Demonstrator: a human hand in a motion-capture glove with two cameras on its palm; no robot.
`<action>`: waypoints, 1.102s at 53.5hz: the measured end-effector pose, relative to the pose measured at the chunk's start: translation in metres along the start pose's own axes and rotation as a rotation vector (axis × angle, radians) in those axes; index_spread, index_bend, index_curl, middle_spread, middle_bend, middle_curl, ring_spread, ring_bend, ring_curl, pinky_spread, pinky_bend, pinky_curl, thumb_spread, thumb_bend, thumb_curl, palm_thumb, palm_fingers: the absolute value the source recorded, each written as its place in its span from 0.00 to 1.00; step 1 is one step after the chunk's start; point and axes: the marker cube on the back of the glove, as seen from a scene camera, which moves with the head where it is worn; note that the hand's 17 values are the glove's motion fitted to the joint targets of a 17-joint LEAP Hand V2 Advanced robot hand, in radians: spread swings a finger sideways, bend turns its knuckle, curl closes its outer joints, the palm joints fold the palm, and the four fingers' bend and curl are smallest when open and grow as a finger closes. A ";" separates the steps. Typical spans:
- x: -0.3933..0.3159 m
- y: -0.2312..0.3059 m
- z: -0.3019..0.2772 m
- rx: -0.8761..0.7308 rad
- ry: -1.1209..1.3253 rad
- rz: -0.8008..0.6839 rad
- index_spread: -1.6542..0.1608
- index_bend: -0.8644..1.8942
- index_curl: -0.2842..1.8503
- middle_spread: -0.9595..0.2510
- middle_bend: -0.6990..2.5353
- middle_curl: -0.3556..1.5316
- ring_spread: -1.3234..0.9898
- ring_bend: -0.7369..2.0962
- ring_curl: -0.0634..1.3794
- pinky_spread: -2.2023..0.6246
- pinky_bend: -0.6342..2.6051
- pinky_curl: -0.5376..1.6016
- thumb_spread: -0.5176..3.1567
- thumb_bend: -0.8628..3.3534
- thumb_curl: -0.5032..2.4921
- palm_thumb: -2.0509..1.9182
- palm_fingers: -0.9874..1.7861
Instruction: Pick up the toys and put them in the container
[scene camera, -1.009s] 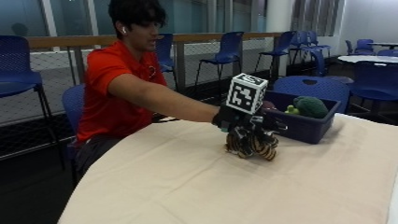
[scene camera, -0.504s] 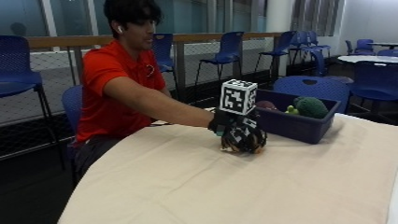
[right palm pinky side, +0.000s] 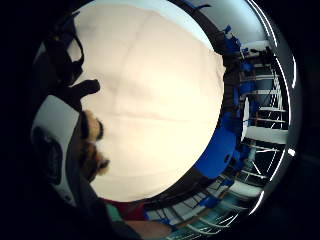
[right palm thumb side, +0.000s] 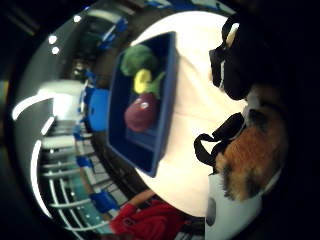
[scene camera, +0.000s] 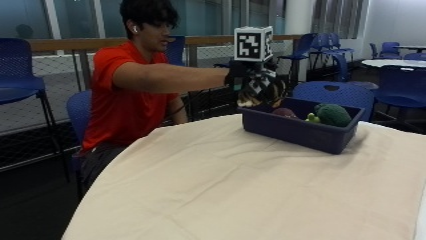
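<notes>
The hand (scene camera: 256, 82) holds a plush toy (scene camera: 263, 92) above the container's (scene camera: 299, 131) near end, the container on the table (scene camera: 219, 185)

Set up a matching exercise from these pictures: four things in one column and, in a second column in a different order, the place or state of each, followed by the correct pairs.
Things
1. striped furry toy
2. green toy
3. blue container
4. gloved right hand

Places or states
A. stands on the cloth-covered table
B. lies inside the container
C. grips a toy
D. held in the air above the container's near end

Pairs: 1-D, 2-B, 3-A, 4-C
</notes>
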 end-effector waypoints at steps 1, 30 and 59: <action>-0.010 0.000 -0.004 0.001 0.005 -0.020 0.69 0.44 0.37 0.47 0.30 0.34 0.36 0.53 0.32 0.62 0.50 0.42 0.40 0.25 0.41 0.68 0.67; -0.207 -0.023 0.000 0.165 0.127 -0.298 0.67 0.42 0.45 0.52 0.25 0.37 0.42 0.45 0.33 0.66 0.50 0.45 0.42 0.23 0.44 0.65 0.47; -0.051 0.040 0.043 -0.031 -0.031 -0.048 0.71 0.36 0.29 0.76 0.25 0.31 0.60 0.31 0.21 0.81 0.58 0.44 0.42 0.18 0.27 0.48 0.27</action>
